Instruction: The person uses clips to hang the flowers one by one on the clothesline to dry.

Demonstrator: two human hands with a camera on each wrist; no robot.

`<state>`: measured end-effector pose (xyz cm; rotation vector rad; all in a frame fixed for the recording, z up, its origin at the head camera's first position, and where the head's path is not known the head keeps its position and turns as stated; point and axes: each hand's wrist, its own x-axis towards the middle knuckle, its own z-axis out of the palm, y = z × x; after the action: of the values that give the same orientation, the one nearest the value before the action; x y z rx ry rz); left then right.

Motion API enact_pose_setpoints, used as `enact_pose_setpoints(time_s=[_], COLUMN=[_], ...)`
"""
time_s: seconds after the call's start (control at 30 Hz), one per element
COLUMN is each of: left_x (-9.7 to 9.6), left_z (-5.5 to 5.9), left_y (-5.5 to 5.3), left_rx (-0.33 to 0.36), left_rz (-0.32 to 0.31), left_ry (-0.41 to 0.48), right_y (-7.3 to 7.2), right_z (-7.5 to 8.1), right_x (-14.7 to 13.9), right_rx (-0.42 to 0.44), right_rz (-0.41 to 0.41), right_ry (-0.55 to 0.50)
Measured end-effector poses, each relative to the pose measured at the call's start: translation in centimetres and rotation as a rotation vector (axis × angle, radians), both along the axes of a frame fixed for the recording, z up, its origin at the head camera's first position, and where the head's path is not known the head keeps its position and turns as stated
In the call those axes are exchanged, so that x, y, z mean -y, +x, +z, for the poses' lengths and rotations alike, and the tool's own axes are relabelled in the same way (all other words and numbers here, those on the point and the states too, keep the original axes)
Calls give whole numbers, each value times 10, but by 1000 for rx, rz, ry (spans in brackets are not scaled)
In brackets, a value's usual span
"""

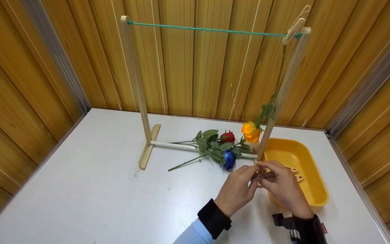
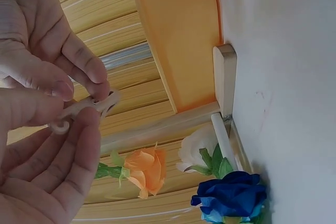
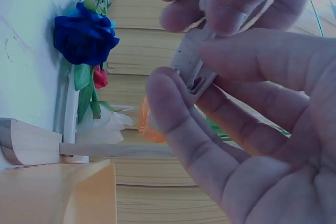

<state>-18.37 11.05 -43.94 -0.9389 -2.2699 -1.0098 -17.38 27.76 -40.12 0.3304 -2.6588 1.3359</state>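
Note:
In front of the rack's right post, my left hand (image 1: 237, 191) and right hand (image 1: 283, 186) meet, their fingertips pinching one wooden clothespin (image 2: 86, 106) between them. The right wrist view shows its side and a bit of the metal spring; fingers cover the rest. Just beyond the hands lie a blue rose (image 1: 229, 159) and a red rose (image 1: 228, 137), stems pointing left. A white rose (image 3: 102, 124) is visible in the wrist views. From the green cord (image 1: 195, 29) an orange-yellow rose (image 1: 251, 132) hangs head down, held by another clothespin (image 1: 295, 30).
A yellow tray (image 1: 311, 162) with several clothespins (image 1: 298, 178) stands at the right, partly behind my right hand. The wooden rack's left post (image 1: 137, 78) stands on a foot (image 1: 149, 147), joined by a white low bar (image 1: 174, 145). Wood-patterned walls enclose the white table (image 1: 96, 189).

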Motion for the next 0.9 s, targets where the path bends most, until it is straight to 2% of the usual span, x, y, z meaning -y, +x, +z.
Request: enact_pose_setpoints(time_s=[0.23,0.5,0.73,0.9], left_x=[3,6,9,12], left_z=[7,10,13,10], left_y=[2,0,-2,-5], left_rx=[-42,-114,-87,-45], left_rz=[-3,-11,-8,-7], left_ry=[13,38,24,-2], right_y=[0,2,3,4], right_z=[-3,-4,-4,-3], right_x=[3,4,7,7], right_rx=[-28,-133,-155,-145], right_rz=[6,-1,26,19], right_ry=[13,99,89,88])
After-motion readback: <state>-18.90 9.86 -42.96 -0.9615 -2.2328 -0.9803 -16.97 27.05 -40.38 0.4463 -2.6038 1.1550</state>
